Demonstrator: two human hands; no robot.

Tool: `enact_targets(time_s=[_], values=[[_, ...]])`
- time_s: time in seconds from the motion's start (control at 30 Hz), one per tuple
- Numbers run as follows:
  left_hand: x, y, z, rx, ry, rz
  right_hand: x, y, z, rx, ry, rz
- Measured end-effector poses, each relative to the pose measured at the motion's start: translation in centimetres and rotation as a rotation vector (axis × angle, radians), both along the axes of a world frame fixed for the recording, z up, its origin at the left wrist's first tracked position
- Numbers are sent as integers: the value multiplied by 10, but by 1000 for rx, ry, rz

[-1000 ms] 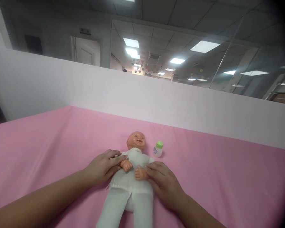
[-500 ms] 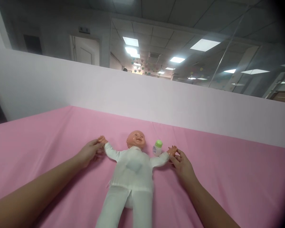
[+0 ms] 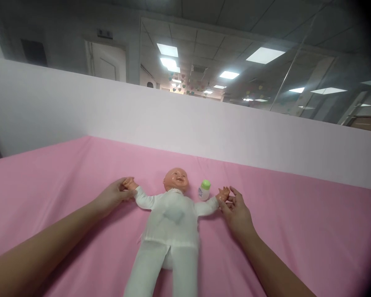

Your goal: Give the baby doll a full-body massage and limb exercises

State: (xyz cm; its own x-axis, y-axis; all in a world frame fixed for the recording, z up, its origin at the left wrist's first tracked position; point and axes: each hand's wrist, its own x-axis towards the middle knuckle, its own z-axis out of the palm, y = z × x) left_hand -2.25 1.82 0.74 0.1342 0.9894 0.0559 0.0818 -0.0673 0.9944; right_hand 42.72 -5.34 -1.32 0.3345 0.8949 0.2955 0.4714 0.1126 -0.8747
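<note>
A baby doll (image 3: pixel 175 218) in a white long-sleeved top and trousers lies on its back, arms stretched out to both sides. My left hand (image 3: pixel 113 197) is closed around the doll's hand on the left, thumb below and fingers above. On the other side, my right hand (image 3: pixel 237 211) curls at the doll's other hand, thumb at its wrist and fingers behind it. A small bottle (image 3: pixel 204 190) with a green cap stands just above the doll's arm on the right, near its head. The doll's feet fall outside the picture.
Pink cloth (image 3: pixel 297 222) with soft folds covers the surface under the doll. A low white wall (image 3: pixel 179 119) runs along the far edge, with glass panes above it. Ceiling lights and a door (image 3: pixel 108 64) show beyond the glass.
The view has shifted slightly. My left thumb and fingers wrap further over the doll's hand, and my right index finger has lifted a little away from the doll's fingers.
</note>
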Motion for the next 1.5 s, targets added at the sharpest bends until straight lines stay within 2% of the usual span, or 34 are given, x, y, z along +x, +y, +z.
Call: enact_targets(time_s=[0.1,0.17,0.27,0.37,0.43,0.5,0.63,0.7,0.83,0.9,1.0,1.1,1.17,1.3,1.5], values=[[15,-10,3,189,89,-1,-20,-14,4,198,-38,21],[27,-21,5,305,193,-47,-32,-22,5,260,-163,73],[42,-36,5,492,507,-183,-46,-29,4,365,-452,254],[46,-40,-2,773,738,-288,-55,-30,1,514,-637,428],[46,-39,-7,898,788,-309,-58,-28,-1,538,-679,484],[46,-37,-11,932,821,-316,-58,-27,-3,512,-699,520],[49,-39,-9,913,828,-313,-53,-25,-5,458,-721,547],[50,-42,-5,835,809,-278,-49,-26,-3,379,-660,514],[46,-42,3,498,680,-149,-37,-24,4,146,-312,315],[40,-35,3,386,584,-69,-25,-19,6,114,-109,242],[24,-18,-4,307,457,73,-2,-6,3,85,129,158],[8,0,-15,166,272,153,18,6,-4,-86,304,104],[0,10,-22,79,205,150,25,8,-7,-211,327,144],[-4,14,-23,81,284,105,27,5,-8,-302,256,229],[10,-9,1,221,516,124,15,2,0,-168,183,177]])
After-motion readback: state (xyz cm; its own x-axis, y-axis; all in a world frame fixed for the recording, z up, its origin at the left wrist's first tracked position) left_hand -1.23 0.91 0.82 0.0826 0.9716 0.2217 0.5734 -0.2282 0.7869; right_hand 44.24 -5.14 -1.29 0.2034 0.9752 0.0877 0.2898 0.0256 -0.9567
